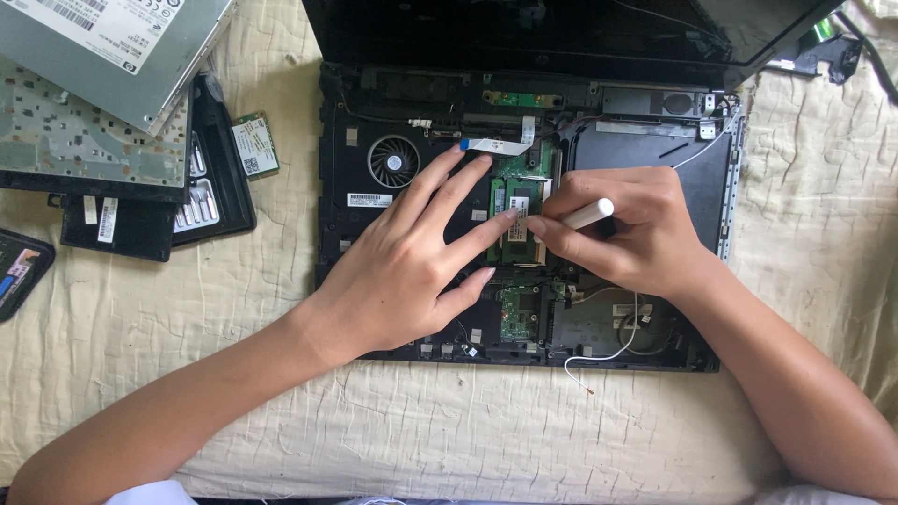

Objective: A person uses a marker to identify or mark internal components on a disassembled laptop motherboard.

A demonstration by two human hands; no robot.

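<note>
An opened black laptop base [355, 243] lies on a cream quilted cloth, its fan [393, 161] and green circuit boards exposed. My left hand [412, 262] rests flat on the base with fingers spread, fingertips touching the green memory module [520, 201] at the middle. My right hand [622, 229] is closed around a white pen-like tool [589, 213], its fingertips meeting the left fingertips at the module's edge. A loose white wire [599, 357] curls out over the front edge of the base.
At the upper left lie a silver optical drive [103, 47], a removed keyboard [84, 150], a black panel [210, 187] and a small green card [255, 145]. The laptop lid [524, 37] stands open at the back. Another dark part [19, 271] sits at the left edge.
</note>
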